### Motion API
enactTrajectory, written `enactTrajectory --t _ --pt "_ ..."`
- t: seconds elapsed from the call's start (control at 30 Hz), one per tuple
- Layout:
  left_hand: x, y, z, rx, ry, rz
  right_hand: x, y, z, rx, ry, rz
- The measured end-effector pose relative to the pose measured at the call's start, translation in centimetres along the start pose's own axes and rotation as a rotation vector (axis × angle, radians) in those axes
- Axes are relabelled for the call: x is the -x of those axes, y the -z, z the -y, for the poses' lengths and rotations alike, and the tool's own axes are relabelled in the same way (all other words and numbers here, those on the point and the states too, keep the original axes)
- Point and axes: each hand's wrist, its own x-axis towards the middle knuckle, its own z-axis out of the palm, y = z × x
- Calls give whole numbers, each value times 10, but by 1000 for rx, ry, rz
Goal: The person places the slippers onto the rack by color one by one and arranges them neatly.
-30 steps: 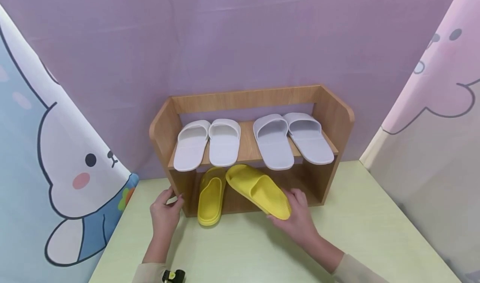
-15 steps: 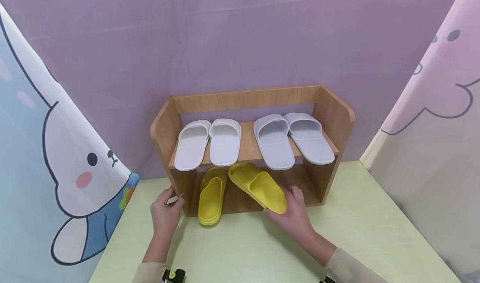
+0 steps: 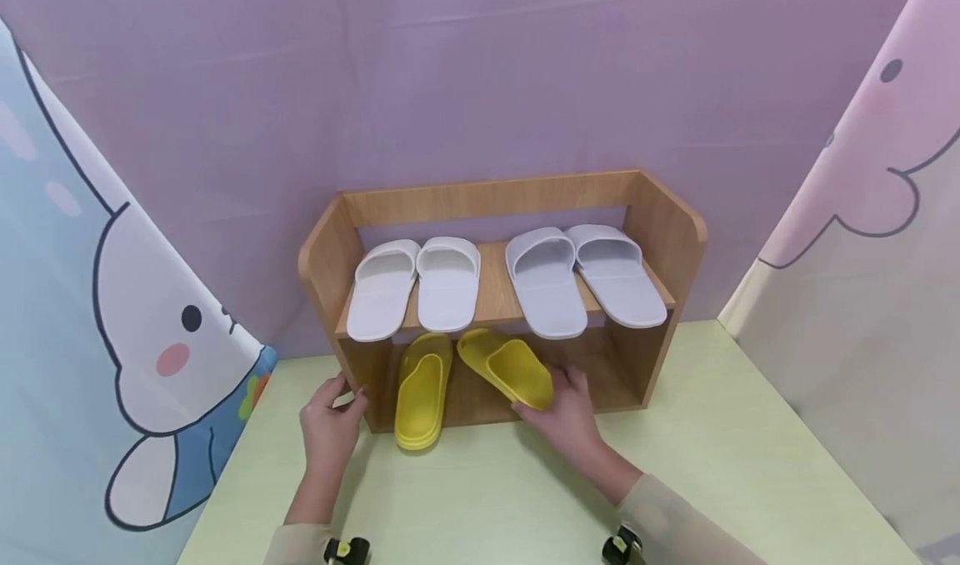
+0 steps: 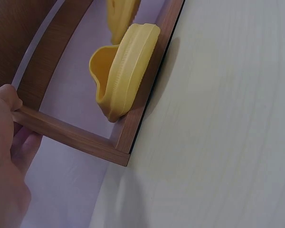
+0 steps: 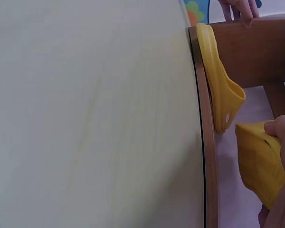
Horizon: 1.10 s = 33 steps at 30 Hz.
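Observation:
In the head view, my right hand (image 3: 566, 419) holds a yellow slipper (image 3: 517, 373) by its heel end. The slipper is tilted, its toe pointing back into the lower level of the wooden shoe rack (image 3: 491, 202). To its left, the other yellow slipper (image 3: 420, 402) lies on the lower shelf, heel jutting past the front edge. My left hand (image 3: 330, 432) grips the front edge of the rack's left side panel, thumb on one face and fingers on the other, as the left wrist view also shows (image 4: 9, 152). From the right wrist camera, the held slipper (image 5: 259, 156) hangs above the shelf board.
Two white slippers (image 3: 382, 294) stand on the upper shelf's left half, and two greyish-white slippers (image 3: 551, 298) on its right half. The rack stands on a pale green table (image 3: 480, 498) against a purple cloth (image 3: 480, 90). Cartoon-printed cloths hang at both sides.
My right hand has moved left and a little toward the rack, bringing the yellow slipper closer to its mate and turning its opening more upward. My left hand stays on the panel.

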Motion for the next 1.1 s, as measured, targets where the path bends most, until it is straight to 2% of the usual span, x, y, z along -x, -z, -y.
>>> enactTrajectory --t 0.47,0.6,0.83,0.9,0.97,1.1 --pt "0 -1 3 -4 -6 -11 -11 -32 -1 39 -159 61" --pt "0 -2 4 -7 -8 -10 -12 -40 2 56 -179 68" --pt "0 -2 3 -23 -7 -8 -11 -44 8 173 -143 98" --pt "0 -2 2 -24 -5 -8 -8 -43 8 178 -123 119" --pt "0 -2 2 -20 -2 -9 -5 -42 6 175 -68 135" --pt "0 -2 0 -25 2 -12 0 -39 5 120 -7 200"
